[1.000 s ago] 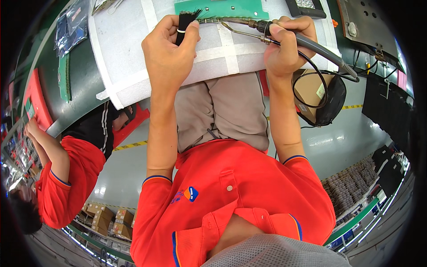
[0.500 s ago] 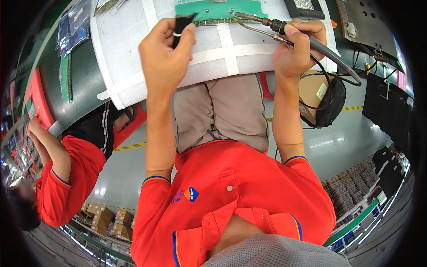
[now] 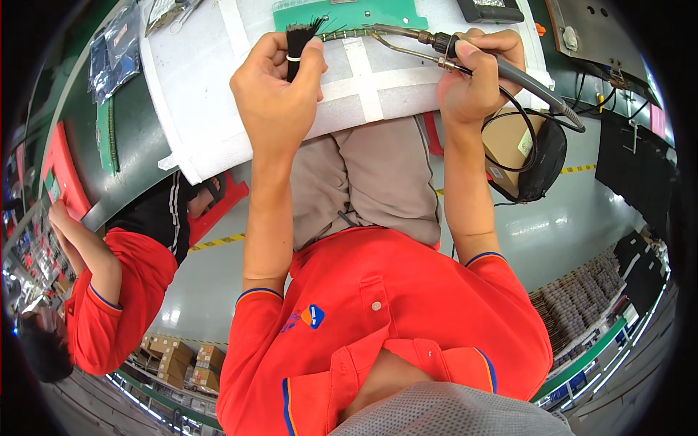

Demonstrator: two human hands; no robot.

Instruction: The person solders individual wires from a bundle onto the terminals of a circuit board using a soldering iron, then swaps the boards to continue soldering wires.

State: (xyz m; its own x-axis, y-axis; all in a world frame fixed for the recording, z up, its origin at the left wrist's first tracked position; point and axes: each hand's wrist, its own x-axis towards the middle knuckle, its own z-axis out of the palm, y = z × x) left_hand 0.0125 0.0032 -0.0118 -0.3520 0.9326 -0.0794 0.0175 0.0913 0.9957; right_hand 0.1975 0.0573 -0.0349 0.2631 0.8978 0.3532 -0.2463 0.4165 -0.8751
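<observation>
My left hand (image 3: 280, 98) is closed around a black-bristled brush (image 3: 294, 49) with a white band about it. The bristles point up and spread out beside the left part of a green circuit board (image 3: 342, 14). Pinched in my right hand (image 3: 472, 83) is a soldering iron (image 3: 440, 42), with a thin bent metal tube (image 3: 403, 49) running along beneath it. Both tips lie close to the near edge of the board, where a row of metal contacts runs; I cannot tell whether they touch. The board's far side is cut off by the picture's top.
A white foam pad (image 3: 193, 87) with tape strips lies under the board. Black cable (image 3: 536, 142) loops below my right hand. Left on the bench are plastic bags (image 3: 116, 54) and another green board (image 3: 107, 138). A co-worker in a red shirt (image 3: 131, 298) sits at left.
The brush bristles, pointing right along the board before, now stand more upright and fanned. My left hand has shifted slightly right. The iron stays by the board's edge; the whole view has shifted a little.
</observation>
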